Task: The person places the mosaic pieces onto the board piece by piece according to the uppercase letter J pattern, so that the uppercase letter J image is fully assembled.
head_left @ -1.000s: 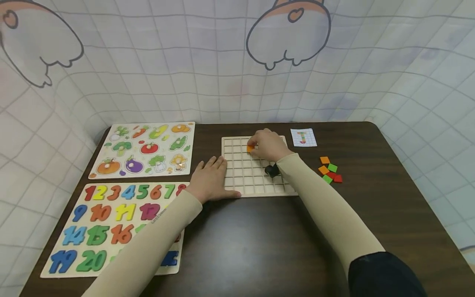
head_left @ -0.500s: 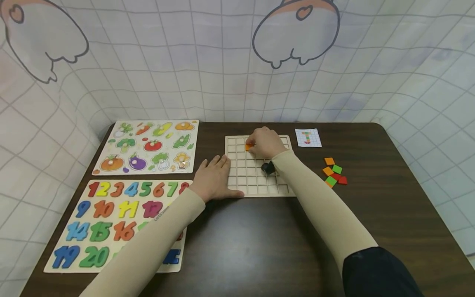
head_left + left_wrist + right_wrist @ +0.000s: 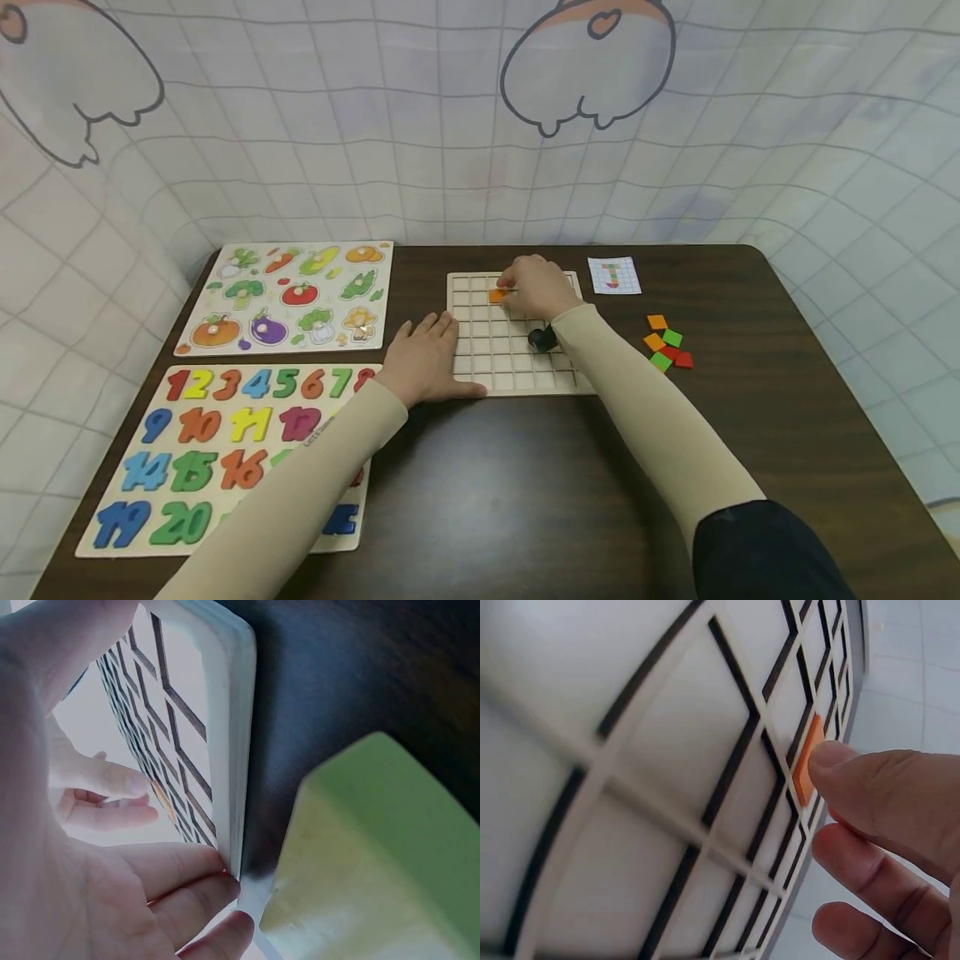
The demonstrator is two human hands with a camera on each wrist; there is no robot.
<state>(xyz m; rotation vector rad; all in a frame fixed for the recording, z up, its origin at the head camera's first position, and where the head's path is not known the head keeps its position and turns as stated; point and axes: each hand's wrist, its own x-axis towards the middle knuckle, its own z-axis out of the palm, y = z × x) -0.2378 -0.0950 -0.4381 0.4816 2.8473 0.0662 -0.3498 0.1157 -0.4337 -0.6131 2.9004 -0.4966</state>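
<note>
A pale wooden grid board (image 3: 510,364) lies on the dark table. My left hand (image 3: 423,362) rests with spread fingers along its left side, thumb at the front left corner. My right hand (image 3: 538,287) reaches over the far part of the board and pinches an orange square tile (image 3: 497,296). In the right wrist view, the thumb tip is on the orange tile (image 3: 808,761), which sits close against the grid lines; the index finger is mostly hidden behind the thumb. The left wrist view shows the left fingers (image 3: 195,900) along the board's edge.
Several orange, green and red tiles (image 3: 672,337) lie loose to the board's right. Behind them is a small card (image 3: 614,276) with a coloured tile pattern. A vegetable puzzle (image 3: 285,300) and a number puzzle (image 3: 225,462) lie on the left, the latter partly under the left forearm.
The orange tile has shifted slightly left on the board with my right fingers, and more of it shows. My left hand stays at the board's edge. The head view sways a little.
</note>
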